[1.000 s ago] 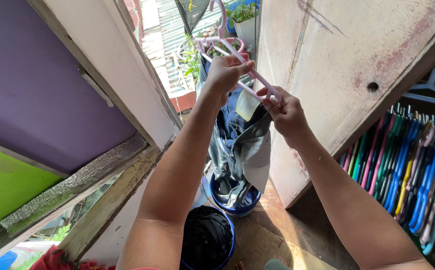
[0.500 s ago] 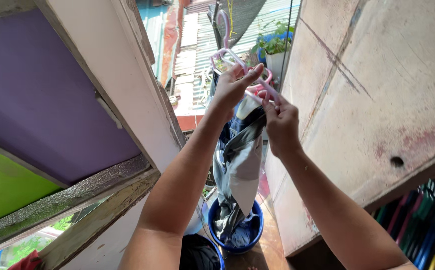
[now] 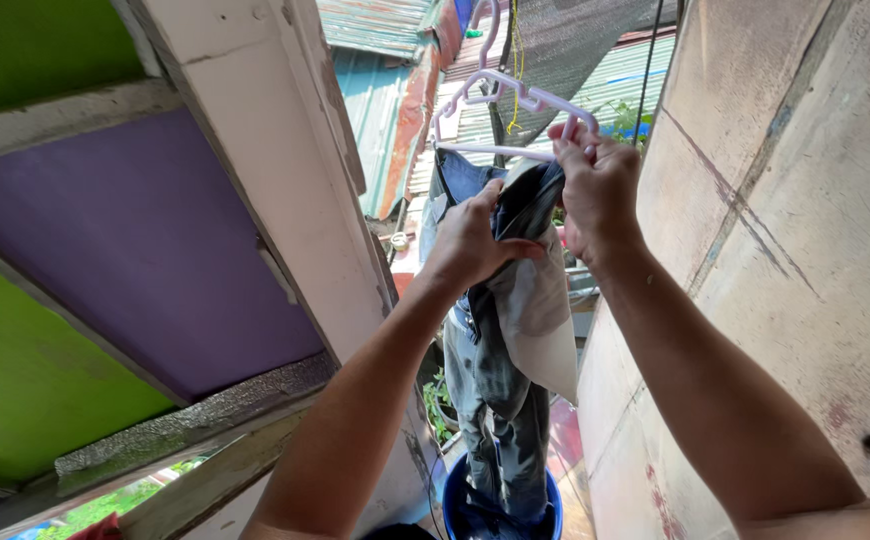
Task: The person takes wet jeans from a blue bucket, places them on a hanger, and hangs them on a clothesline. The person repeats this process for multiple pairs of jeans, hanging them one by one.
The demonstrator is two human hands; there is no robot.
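**Jeans on hanger, both hands engaged**

Pale pink plastic hanger (image 3: 500,95) held aloft. Right hand (image 3: 600,190) clamped on its right end. Left hand (image 3: 470,240), just below the hanger's bar, grips wet dark-blue denim jeans (image 3: 500,390) draped over it; legs trail down into round blue plastic bucket (image 3: 552,500).

Purple and green wall panels (image 3: 105,230) left; worn whitish board (image 3: 805,230) right; sunlit corrugated roofs (image 3: 395,60) beyond, probably metal.

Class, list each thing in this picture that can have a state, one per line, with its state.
Left hand: closed, gripping the jeans.
Right hand: closed on the hanger's end.
Hanger: held up, jeans draped over its bar.
Jeans: hanging, lower end in the tub.
Blue tub: upright on the floor.
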